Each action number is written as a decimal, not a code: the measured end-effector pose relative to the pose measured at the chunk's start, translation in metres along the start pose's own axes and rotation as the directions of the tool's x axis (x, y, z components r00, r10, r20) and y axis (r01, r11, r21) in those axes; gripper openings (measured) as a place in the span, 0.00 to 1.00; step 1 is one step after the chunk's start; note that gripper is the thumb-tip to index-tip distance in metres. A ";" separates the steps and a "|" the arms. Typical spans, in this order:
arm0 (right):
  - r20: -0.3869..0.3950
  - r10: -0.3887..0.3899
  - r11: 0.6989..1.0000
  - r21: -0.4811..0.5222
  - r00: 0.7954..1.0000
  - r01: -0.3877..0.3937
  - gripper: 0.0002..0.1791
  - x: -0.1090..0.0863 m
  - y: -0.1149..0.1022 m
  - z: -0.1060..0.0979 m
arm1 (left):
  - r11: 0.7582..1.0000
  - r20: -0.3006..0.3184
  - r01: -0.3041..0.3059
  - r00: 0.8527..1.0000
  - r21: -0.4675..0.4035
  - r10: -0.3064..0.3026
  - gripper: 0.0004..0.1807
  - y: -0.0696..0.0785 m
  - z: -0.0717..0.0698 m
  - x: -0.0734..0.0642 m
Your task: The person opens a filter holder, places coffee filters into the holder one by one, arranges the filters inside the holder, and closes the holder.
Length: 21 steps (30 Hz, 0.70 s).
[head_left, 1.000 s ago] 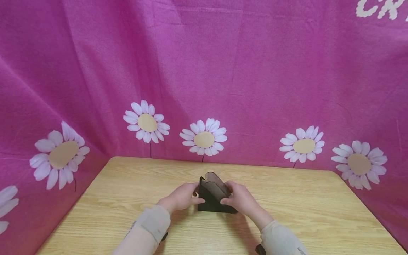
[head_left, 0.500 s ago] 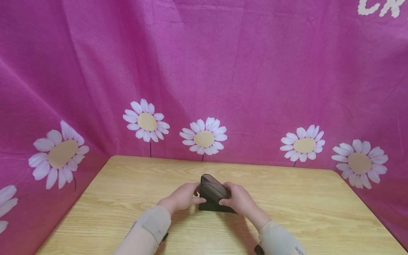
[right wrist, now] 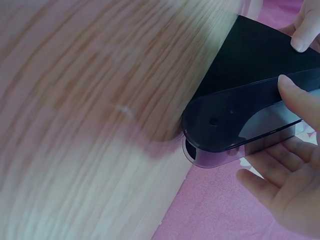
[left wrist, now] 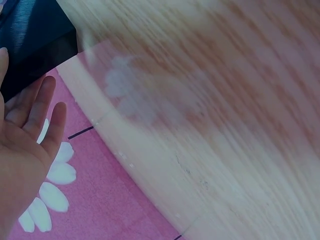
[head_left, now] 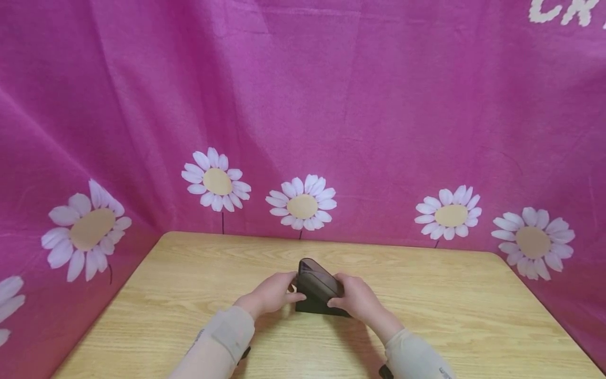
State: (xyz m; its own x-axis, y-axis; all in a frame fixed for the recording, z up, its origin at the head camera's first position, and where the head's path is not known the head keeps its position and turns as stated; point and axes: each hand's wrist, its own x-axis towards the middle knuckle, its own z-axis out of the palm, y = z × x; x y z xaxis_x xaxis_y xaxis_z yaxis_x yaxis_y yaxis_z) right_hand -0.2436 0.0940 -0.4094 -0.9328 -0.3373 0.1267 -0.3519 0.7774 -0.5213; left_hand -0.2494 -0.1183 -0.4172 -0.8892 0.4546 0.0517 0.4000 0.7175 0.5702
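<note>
A black wedge-like box (head_left: 312, 303) stands on the table in the head view, with a dark, see-through round-ended piece (head_left: 318, 278) slanting along its top. My left hand (head_left: 271, 292) holds the box's left end, thumb on the near face and fingers behind. My right hand (head_left: 356, 296) pinches the slanted piece at the right, its thumb on the near side. The right wrist view shows that piece (right wrist: 215, 112) with a rounded end and a small dark hole, lying against the black box (right wrist: 250, 55). Only a corner of the box (left wrist: 42, 37) shows in the left wrist view.
The wooden table (head_left: 213, 252) has its far edge against a pink curtain (head_left: 379, 116) printed with white daisies. The curtain also hangs along the left and right sides. Beige bands (head_left: 232, 330) wrap both wrists.
The see-through piece stood askew with a gap at its upper left end a second ago. Its parts now lie closer together and lined up. Both hands have barely moved.
</note>
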 end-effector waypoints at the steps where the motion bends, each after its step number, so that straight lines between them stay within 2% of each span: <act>1: 0.002 -0.001 1.000 -0.002 1.000 0.001 0.22 0.000 0.000 0.000 | 1.000 0.002 0.003 1.000 0.001 -0.003 0.14 0.000 0.000 0.000; 12: 0.003 0.015 0.999 -0.031 1.000 -0.015 0.23 0.000 0.004 -0.004 | 0.999 0.010 0.040 0.999 0.026 -0.040 0.15 0.003 0.004 0.007; 21: -0.005 0.025 1.000 -0.017 1.000 -0.025 0.23 0.000 0.008 -0.004 | 0.998 -0.001 0.037 0.999 0.041 -0.037 0.16 0.004 0.008 0.011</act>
State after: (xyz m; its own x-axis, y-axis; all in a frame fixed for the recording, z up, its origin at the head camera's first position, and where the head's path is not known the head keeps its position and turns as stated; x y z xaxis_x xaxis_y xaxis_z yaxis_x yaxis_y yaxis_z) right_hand -0.2465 0.1022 -0.4097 -0.9417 -0.3150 0.1183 -0.3298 0.7944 -0.5100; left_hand -0.2552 -0.1060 -0.4207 -0.9035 0.4273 0.0316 0.3758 0.7548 0.5377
